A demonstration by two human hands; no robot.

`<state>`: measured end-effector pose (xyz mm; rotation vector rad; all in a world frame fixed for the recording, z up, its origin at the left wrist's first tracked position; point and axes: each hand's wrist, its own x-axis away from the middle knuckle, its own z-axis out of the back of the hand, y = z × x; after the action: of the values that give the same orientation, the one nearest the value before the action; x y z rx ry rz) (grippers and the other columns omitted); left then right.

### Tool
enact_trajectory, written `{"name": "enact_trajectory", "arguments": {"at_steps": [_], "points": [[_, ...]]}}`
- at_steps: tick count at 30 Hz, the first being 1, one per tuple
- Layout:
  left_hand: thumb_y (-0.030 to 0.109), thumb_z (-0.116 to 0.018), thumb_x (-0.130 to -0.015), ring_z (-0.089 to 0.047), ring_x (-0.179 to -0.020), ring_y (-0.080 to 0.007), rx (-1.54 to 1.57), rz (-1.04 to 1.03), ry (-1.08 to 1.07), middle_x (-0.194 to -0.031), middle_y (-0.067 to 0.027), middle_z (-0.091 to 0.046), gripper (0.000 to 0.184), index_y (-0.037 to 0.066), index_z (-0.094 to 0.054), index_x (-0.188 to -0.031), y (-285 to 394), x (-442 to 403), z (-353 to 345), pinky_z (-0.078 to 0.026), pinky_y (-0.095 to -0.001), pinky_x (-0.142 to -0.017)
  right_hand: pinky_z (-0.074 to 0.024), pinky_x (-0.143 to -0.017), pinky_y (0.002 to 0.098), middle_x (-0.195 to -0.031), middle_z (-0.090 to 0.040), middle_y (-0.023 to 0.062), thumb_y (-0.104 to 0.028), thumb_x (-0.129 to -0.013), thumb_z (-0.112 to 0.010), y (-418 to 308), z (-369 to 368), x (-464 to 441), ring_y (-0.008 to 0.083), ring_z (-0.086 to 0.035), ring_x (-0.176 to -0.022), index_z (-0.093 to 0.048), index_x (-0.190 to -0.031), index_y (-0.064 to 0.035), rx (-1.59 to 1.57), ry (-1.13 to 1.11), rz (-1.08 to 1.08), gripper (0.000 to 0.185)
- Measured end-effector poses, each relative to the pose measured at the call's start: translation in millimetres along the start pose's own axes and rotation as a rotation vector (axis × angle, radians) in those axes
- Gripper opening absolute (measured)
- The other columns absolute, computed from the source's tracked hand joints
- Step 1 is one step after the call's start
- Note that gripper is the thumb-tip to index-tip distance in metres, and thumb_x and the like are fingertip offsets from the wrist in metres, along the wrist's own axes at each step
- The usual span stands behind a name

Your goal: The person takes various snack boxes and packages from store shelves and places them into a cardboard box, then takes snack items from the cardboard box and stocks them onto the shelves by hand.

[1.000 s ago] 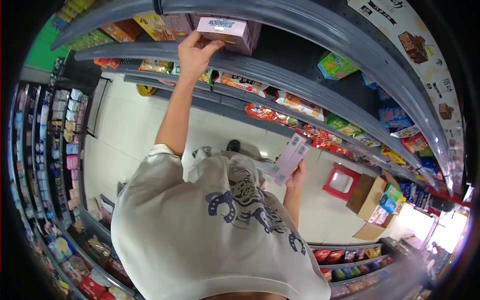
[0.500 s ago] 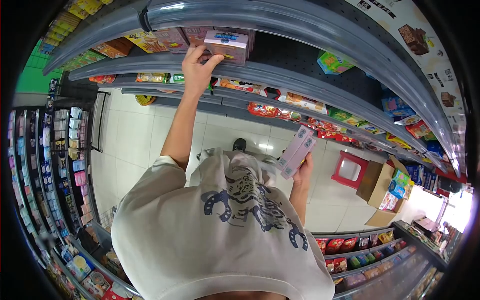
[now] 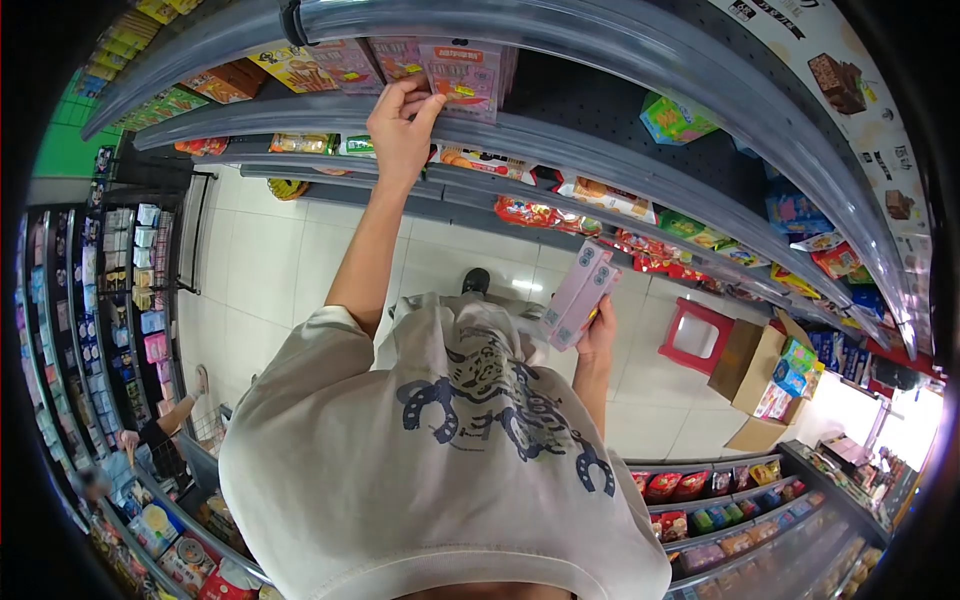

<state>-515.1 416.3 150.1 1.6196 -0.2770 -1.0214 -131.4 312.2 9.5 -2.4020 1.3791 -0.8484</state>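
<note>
On the upper shelf a pink snack box (image 3: 467,72) stands upright with its front toward me, beside similar pink boxes (image 3: 345,66). My left hand (image 3: 403,130) is closed at its lower left edge, the thumb against the front and the fingers bent by the side. Down at my right side, my right hand (image 3: 598,332) grips two slim pink boxes (image 3: 580,292), held together and tilted, their narrow sides facing up. The fingers under those boxes are partly hidden.
Yellow snack boxes (image 3: 292,70) stand left of the pink ones; a green box (image 3: 676,118) is farther right. A clear-fronted rail (image 3: 620,50) runs above. On the floor are a red stool (image 3: 692,333) and an open carton (image 3: 745,365). Another person's arm (image 3: 165,425) shows at lower left.
The box at my left hand has gone from tilted, top showing, to upright with its front showing. My right hand has shifted slightly left with its boxes. Another person's arm has appeared at lower left.
</note>
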Motion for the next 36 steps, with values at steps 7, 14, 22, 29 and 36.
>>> {"name": "enact_trajectory", "arguments": {"at_steps": [7,14,22,29,36], "points": [[-0.003,-0.068,-0.081,-0.063,-0.09,-0.016,-0.17,-0.133,0.019,-0.106,-0.011,-0.061,0.029,-0.005,-0.058,-0.108,9.5,4.3,1.5,-0.052,-0.0262,-0.079,-0.0508,-0.091,0.044,-0.12,-0.061,0.0119,-0.037,-0.094,-0.054,0.4,10.4,-6.2,0.0279,-0.062,-0.106,-0.048,-0.129,-0.0038,0.058,-0.003,-0.023,0.049],[0.004,-0.067,-0.081,-0.06,-0.091,-0.0162,-0.194,0.016,-0.262,-0.107,-0.0085,-0.061,0.033,0.004,-0.059,-0.114,44.1,76.0,-0.2,-0.05,-0.0297,-0.079,-0.0489,-0.093,0.0396,-0.118,-0.061,0.011,-0.032,-0.092,-0.06,6.7,-42.9,-20.1,0.0239,-0.061,-0.105,-0.048,-0.127,-0.001,0.322,-0.003,0.02,0.048],[0.007,-0.062,-0.089,-0.06,-0.094,-0.0112,0.288,0.637,-0.554,-0.109,-0.0072,-0.062,0.046,0.0,-0.046,-0.131,53.7,146.7,2.2,-0.051,-0.0264,-0.079,-0.0463,-0.089,0.0307,-0.109,-0.063,0.0066,-0.023,-0.086,-0.071,29.0,-121.0,-39.1,0.0143,-0.059,-0.098,-0.054,-0.119,-0.0019,0.52,-0.053,0.108,0.042],[0.007,-0.064,-0.088,-0.056,-0.098,-0.0107,0.227,0.399,-0.249,-0.111,-0.0049,-0.061,0.042,-0.001,-0.052,-0.127,24.3,85.7,63.8,-0.048,-0.0271,-0.086,-0.0464,-0.089,0.0315,-0.11,-0.063,0.0067,-0.016,-0.089,-0.067,24.4,-134.2,-46.5,0.0144,-0.059,-0.099,-0.057,-0.118,-0.0017,0.542,-0.089,0.219,0.034],[-0.003,-0.064,-0.086,-0.055,-0.099,-0.0114,0.044,0.025,-0.077,-0.112,-0.0057,-0.058,0.041,-0.004,-0.053,-0.126,48.2,-2.5,103.8,-0.045,-0.0268,-0.09,-0.0498,-0.089,0.0365,-0.108,-0.065,0.0071,-0.017,-0.091,-0.064,5.7,-106.9,-34.4,0.0176,-0.062,-0.097,-0.058,-0.114,-0.0037,0.488,-0.044,0.166,0.027]]}}
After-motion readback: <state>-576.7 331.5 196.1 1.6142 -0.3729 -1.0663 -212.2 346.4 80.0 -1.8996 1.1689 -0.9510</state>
